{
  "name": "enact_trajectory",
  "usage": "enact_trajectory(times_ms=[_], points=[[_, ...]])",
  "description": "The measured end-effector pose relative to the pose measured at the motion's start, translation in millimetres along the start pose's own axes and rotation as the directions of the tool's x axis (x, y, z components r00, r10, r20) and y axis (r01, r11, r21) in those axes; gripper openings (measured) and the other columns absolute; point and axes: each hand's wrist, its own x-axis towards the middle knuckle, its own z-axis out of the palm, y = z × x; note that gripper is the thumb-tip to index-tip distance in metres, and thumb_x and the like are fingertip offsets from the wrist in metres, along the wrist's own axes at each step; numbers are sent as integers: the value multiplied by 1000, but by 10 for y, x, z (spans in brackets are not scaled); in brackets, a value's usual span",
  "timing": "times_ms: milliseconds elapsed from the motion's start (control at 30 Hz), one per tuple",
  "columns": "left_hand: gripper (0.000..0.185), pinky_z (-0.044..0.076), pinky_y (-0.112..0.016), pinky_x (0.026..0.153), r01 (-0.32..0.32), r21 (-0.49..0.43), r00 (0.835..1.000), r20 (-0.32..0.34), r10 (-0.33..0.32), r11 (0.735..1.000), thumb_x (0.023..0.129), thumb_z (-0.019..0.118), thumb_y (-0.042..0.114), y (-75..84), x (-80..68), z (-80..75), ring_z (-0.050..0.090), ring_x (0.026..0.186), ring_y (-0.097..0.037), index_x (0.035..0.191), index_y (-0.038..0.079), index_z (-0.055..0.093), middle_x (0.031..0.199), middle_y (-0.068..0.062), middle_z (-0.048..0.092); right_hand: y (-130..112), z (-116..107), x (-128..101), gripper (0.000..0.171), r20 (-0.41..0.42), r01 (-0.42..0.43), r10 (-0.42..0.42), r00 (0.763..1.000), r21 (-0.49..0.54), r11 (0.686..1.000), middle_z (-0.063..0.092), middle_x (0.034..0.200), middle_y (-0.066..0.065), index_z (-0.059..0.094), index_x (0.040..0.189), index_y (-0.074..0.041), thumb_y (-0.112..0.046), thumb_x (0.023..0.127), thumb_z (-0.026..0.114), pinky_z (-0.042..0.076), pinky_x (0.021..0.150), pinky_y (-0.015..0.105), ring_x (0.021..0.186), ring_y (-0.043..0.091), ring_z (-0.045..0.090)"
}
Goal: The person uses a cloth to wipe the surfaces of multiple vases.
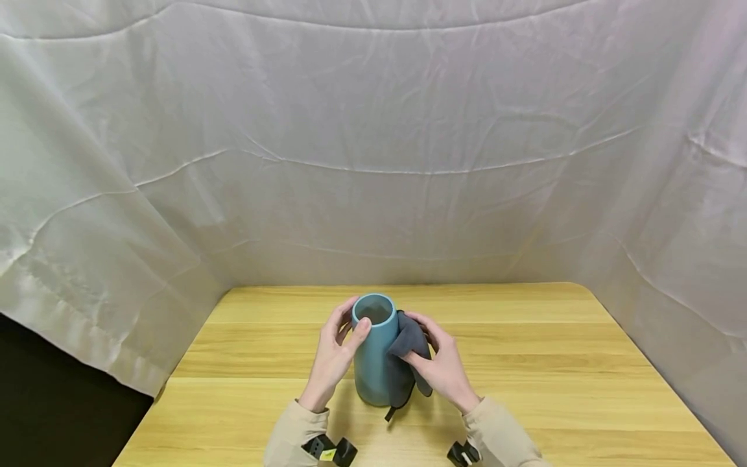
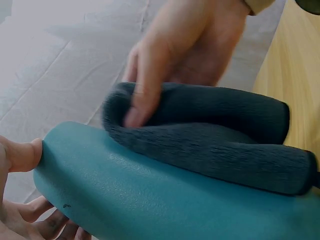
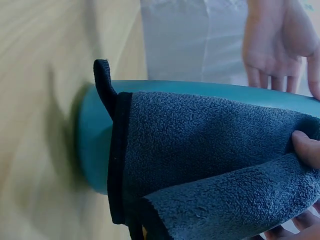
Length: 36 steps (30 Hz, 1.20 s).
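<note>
The left hand gripped a teal vase by its rim; the right hand pressed a folded grey cloth against its side. Steady bracing would have kept it upright.

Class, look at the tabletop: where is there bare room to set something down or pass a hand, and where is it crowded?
Bare wood lies on the table right of the right hand, left of the left hand, and behind the teal vase up to the white sheet. The front centre is crowded: both hands, vase and grey cloth together.
</note>
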Motion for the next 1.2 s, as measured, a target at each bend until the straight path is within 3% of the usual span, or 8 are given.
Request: enact_trajectory(times_ms=[333, 933, 1200], points=[[47, 34, -54, 120, 0, 10, 1000, 3, 0, 1000, 99, 64, 13, 2, 0, 4, 52, 131, -34, 143, 4, 51, 140, -18, 56, 92, 20, -70, 60, 3, -32, 32, 999, -19, 999, 65, 136, 10, 59, 138, -16, -9, 83, 82, 54, 99, 34, 113, 15, 65], [49, 34, -50, 120, 19, -13, 1000, -10, -19, 1000, 97, 66, 11, 8, 3, 4, 52, 132, -32, 143, 7, 52, 141, -15, 57, -166, -19, 100, 59, -18, 64, -63, 998, 40, 997, 65, 133, 14, 59, 138, -11, -2, 83, 79, 54, 97, 26, 112, 5, 63], [48, 35, -50, 120, 14, -4, 1000, -8, -14, 1000, 98, 65, 12, 4, 5, 0, 53, 132, -32, 143, 6, 52, 141, -16, 57, -134, -15, 91, 58, -15, 61, -61, 998, 35, 998, 65, 133, 15, 59, 137, -11, -2, 83, 79, 55, 96, 25, 111, 4, 64]])
